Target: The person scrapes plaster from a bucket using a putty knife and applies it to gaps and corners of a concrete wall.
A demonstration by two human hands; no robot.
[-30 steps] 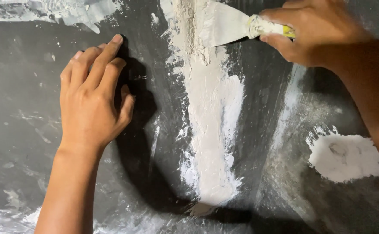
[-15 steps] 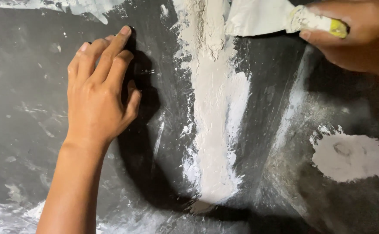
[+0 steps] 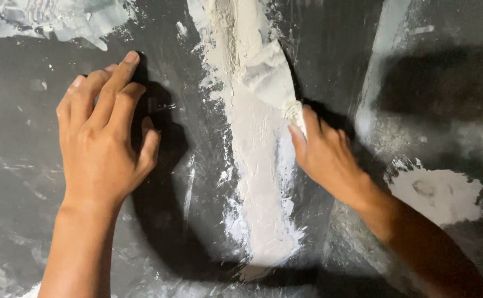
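Observation:
My right hand point(image 3: 324, 154) grips the handle of a putty knife point(image 3: 272, 72). Its wide blade is smeared with white filler and lies against the long vertical strip of white filler point(image 3: 261, 182) on the dark grey wall point(image 3: 26, 182). My left hand point(image 3: 106, 132) rests flat on the wall to the left of the strip, fingers together and pointing up, holding nothing.
A round patch of white filler point(image 3: 440, 193) sits on the wall at the right. More pale filler is smeared along the top left corner point(image 3: 54, 19) and in a faint vertical streak point(image 3: 382, 60) at the upper right.
My right hand has swung from the upper right down and left to the filler strip, bringing the knife blade onto it. My left hand has stayed pressed on the wall.

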